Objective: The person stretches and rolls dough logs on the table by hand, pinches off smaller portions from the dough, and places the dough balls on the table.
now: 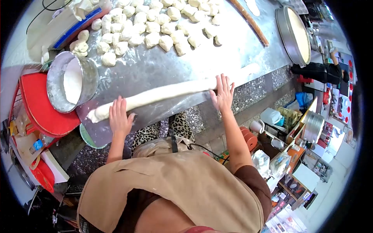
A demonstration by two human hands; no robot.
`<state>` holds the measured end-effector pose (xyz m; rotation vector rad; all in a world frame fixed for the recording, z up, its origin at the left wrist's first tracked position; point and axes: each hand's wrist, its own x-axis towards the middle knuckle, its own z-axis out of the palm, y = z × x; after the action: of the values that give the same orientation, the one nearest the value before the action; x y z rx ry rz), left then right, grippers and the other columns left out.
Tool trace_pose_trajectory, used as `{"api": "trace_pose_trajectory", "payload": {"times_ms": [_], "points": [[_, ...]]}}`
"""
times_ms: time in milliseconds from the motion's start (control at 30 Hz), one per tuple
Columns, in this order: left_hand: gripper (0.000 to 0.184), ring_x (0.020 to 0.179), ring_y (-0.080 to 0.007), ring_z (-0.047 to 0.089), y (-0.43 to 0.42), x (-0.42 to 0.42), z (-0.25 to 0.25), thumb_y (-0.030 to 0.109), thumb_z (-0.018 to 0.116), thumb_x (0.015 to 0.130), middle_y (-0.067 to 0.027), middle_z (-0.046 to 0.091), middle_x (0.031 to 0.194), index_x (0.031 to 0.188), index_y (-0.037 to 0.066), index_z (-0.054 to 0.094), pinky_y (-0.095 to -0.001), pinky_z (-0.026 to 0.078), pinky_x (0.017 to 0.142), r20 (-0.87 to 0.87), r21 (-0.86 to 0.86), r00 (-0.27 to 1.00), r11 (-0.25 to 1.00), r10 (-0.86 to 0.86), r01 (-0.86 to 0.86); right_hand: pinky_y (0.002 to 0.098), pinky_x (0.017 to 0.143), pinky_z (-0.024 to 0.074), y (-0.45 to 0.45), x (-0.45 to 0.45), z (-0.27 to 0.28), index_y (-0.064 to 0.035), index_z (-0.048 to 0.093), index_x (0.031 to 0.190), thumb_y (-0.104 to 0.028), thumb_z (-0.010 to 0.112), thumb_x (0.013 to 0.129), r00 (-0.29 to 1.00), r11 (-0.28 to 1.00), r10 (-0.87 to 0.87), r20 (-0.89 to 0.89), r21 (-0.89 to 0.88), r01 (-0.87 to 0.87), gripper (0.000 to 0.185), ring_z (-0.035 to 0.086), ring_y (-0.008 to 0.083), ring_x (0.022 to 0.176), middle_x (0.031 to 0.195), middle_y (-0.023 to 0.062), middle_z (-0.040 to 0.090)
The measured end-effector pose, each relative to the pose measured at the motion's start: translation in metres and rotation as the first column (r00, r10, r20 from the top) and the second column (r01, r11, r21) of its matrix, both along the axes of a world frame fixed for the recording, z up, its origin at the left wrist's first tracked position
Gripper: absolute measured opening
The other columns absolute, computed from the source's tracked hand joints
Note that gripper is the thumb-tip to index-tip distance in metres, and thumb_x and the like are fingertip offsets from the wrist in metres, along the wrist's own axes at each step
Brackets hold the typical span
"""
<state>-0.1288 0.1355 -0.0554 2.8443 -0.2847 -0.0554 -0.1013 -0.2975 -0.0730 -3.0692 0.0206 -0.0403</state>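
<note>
Tan apron cloth (182, 182) lies nearest to us, filling 6 o'clock; all hours are read from the centre of view. Just beyond it we find leopard-print trousers (180, 126) below the near edge of a grey metal worktop (136, 79), which is dusted with flour. Along that edge we trace a long dough roll (167, 94), slanting from 9 o'clock toward 2 o'clock; whether the pale stretch past the right hand is dough or flour, we cannot tell.

Our left hand (121, 118), at 9 o'clock, lies across the roll near its thicker end, fingers extended and close together, thumb standing out. Our right hand (223, 93), at 2 o'clock, reaches over the thinner part, palm down, fingers straight and slightly spread, thumb apart.

Between 11 and 12 o'clock we count many rounded dough pieces (166, 42), most of them crowded together on the worktop. At 1 o'clock lies a brown wooden rod (250, 22); near 2 o'clock, a round metal pan (284, 37) with pale yellow contents. Between 9 and 10 o'clock we note a metal pot (91, 77) holding white flour (73, 81), beside a red chair (46, 110).
</note>
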Motion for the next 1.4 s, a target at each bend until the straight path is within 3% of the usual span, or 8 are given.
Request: {"api": "trace_pose_trajectory", "payload": {"times_ms": [200, 333, 400, 467, 600, 767, 1000, 1400], "points": [[0.052, 0.121, -0.0316, 0.043, 0.01, 0.057, -0.004, 0.026, 0.059, 0.083, -0.0128, 0.042, 0.137, 0.128, 0.005, 0.045, -0.0432, 0.03, 0.104, -0.008, 0.016, 0.997, 0.997, 0.075, -0.075, 0.0517, 0.11, 0.0174, -0.015, 0.124, 0.009, -0.0072, 0.05, 0.125, -0.044, 0.045, 0.088, 0.998, 0.999, -0.011, 0.059, -0.051, 0.014, 0.052, 0.035, 0.0339, 0.129, 0.132, 0.0141, 0.047], [0.055, 0.111, -0.0319, 0.05, -0.059, 0.123, 0.018, 0.032, 0.069, 0.076, -0.0153, 0.053, 0.12, 0.12, 0.005, 0.051, -0.0418, 0.038, 0.096, -0.099, -0.253, 0.99, 0.965, -0.102, 0.074, 0.0445, 0.09, 0.0384, 0.04, 0.095, 0.005, 0.0036, 0.053, 0.11, -0.017, 0.055, 0.086, 0.837, 0.882, -0.321, 0.444, 0.461, 0.094, 0.032, 0.05, 0.0369, 0.103, 0.113, 0.0242, 0.053], [0.065, 0.103, -0.0332, 0.055, -0.114, 0.137, 0.009, 0.037, 0.075, 0.069, -0.0151, 0.056, 0.115, 0.121, 0.004, 0.052, -0.04, 0.043, 0.091, 0.137, -0.215, 0.948, 0.926, -0.287, 0.312, 0.0311, 0.068, 0.0468, 0.092, 0.055, -0.005, 0.0034, 0.053, 0.107, -0.023, 0.049, 0.094, 0.662, 0.239, -0.747, -0.068, 0.901, 0.363, 0.03, 0.057, 0.0226, 0.082, 0.096, 0.0144, 0.059], [0.067, 0.102, -0.0307, 0.057, -0.142, 0.154, -0.01, 0.036, 0.075, 0.068, -0.0149, 0.057, 0.115, 0.122, 0.003, 0.051, -0.0374, 0.045, 0.089, 0.004, -0.199, 0.941, 0.922, -0.339, 0.333, 0.032, 0.07, 0.0512, 0.132, 0.034, -0.015, -0.0004, 0.052, 0.105, -0.028, 0.05, 0.094, 0.605, -0.444, -0.555, -0.57, 0.819, 0.364, 0.029, 0.061, 0.0216, 0.076, 0.093, 0.0143, 0.061], [0.063, 0.099, -0.0187, 0.057, -0.132, 0.154, 0.026, 0.025, 0.074, 0.072, -0.0116, 0.06, 0.111, 0.123, -0.001, 0.048, -0.0313, 0.047, 0.084, -0.607, -0.612, 0.617, 0.79, -0.5, 0.038, 0.0375, 0.08, 0.0506, 0.156, 0.068, 0.011, -0.0025, 0.053, 0.098, -0.036, 0.055, 0.091, 0.698, -0.915, -0.321, -0.641, 0.399, -0.055, 0.034, 0.062, 0.0218, 0.078, 0.091, 0.0119, 0.063], [0.051, 0.067, -0.0151, 0.06, -0.055, 0.096, 0.003, 0.021, 0.069, 0.075, -0.0077, 0.062, 0.087, 0.116, -0.004, 0.054, -0.0298, 0.051, 0.059, -0.803, -0.514, -0.023, 0.711, -0.596, -0.48, 0.0382, 0.073, 0.0502, 0.141, 0.062, -0.018, -0.0051, 0.054, 0.087, -0.03, 0.058, 0.084, 0.825, -0.983, -0.158, -0.542, 0.161, -0.083, 0.025, 0.055, 0.0201, 0.066, 0.072, 0.0053, 0.054], [0.034, 0.063, -0.0169, 0.06, 0.023, 0.061, 0.027, 0.019, 0.071, 0.076, -0.0067, 0.06, 0.072, 0.099, -0.004, 0.058, -0.0307, 0.05, 0.058, -0.813, -0.445, -0.161, 0.777, -0.559, -0.445, 0.0331, 0.063, 0.0522, 0.132, 0.066, -0.008, -0.0036, 0.054, 0.088, -0.021, 0.06, 0.077, 0.766, -0.981, -0.186, -0.615, 0.156, -0.113, 0.021, 0.058, 0.0176, 0.066, 0.074, 0.005, 0.058], [0.052, 0.076, -0.0298, 0.065, 0.085, 0.021, 0.049, 0.031, 0.076, 0.064, -0.0159, 0.066, 0.081, 0.102, 0.0, 0.061, -0.0381, 0.048, 0.071, -0.756, 0.01, 0.652, 0.998, 0.047, -0.06, 0.0328, 0.064, 0.0463, 0.129, 0.065, -0.006, -0.0062, 0.052, 0.082, -0.02, 0.057, 0.079, 0.79, -0.965, -0.18, -0.587, 0.262, -0.026, 0.015, 0.05, 0.0166, 0.061, 0.068, 0.0023, 0.053]]}}
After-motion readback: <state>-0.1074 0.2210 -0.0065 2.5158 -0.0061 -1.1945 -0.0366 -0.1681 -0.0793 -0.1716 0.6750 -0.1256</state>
